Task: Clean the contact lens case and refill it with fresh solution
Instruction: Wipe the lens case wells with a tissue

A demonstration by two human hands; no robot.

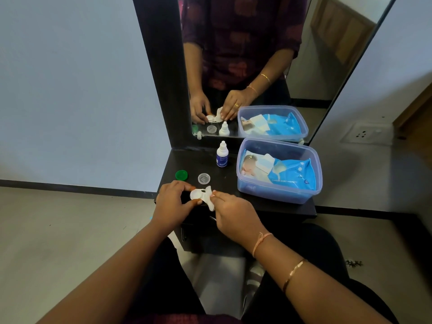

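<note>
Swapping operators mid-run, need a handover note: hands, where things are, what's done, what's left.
Hands: left hand grips the white lens case above the dresser top; right hand pinches a white wipe against the case.
Things: green cap and clear cap lie on the top, just behind the hands. The solution bottle stands upright by the mirror. The wipes pack sits in the blue tub.
Done: caps off, wiping under way.
Left: finish wiping, refill from the bottle, refit the caps.
</note>
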